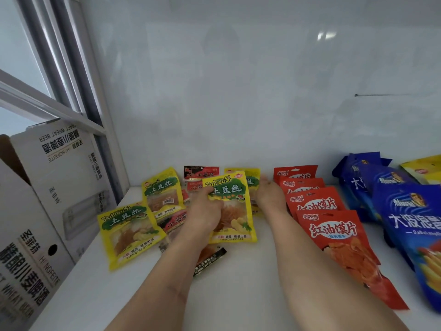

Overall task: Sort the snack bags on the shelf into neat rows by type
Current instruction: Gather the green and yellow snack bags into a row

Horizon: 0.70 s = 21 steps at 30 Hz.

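While the left hand (206, 211) grips a yellow TuDouSi potato-shred bag (232, 211) by its left edge, thumb across the front near the green label, the bag stands tilted up off the white shelf (250, 271) near the middle of the scene. Just behind it, the right hand (268, 193) reaches to a second yellow bag (251, 179) by the back wall; its fingers touch that bag's right edge, though whether they pinch it or merely press on it cannot be told. Two more yellow TuDouSi bags lie to the left, one (130, 232) near the front and one (162, 194) behind it, overlapping a loose jumble of small red-and-black snack packets (176, 220). Another such packet (201, 172) stands against the wall. Right of the arms, four red chip bags (334, 230) lie in an overlapping row running front to back. Further right sit blue wavy-chip bags (410, 220). A white wheat-beer carton (55, 177) stands at the shelf's left end.
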Available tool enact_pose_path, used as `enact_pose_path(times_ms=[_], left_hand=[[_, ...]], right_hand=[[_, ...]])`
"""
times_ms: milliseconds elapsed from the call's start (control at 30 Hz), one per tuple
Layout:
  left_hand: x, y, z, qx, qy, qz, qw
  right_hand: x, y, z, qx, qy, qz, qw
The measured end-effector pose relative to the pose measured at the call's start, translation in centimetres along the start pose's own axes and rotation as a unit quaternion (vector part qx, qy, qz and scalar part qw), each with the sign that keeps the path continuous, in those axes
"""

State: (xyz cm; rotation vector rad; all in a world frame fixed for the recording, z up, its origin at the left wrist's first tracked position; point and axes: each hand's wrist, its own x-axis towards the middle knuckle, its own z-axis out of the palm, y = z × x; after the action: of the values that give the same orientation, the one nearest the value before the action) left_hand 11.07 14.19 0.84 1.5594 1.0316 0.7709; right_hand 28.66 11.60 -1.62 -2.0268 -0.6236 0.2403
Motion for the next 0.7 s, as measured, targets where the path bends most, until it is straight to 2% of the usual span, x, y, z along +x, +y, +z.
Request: enact_pose_path(times_ms=[233, 500, 700], left_hand=[[1.0, 0.9, 3.1, 0.147, -0.023, 0.013, 0.989], [1.3, 0.3, 4.5, 0.22, -0.05, 0.031, 0.974], [1.3, 1.0, 4.5, 0.246, -0.052, 0.059, 0.966]], right_hand=[[-0.2, 0.4, 0.0, 0.026, -0.006, 0.011, 1.0], [-0.8, 0.9, 0.3, -0.009, -0.012, -0.029, 0.999], [-0.9, 0.8, 0.3, -0.031, 0.012, -0.031, 0.999]])
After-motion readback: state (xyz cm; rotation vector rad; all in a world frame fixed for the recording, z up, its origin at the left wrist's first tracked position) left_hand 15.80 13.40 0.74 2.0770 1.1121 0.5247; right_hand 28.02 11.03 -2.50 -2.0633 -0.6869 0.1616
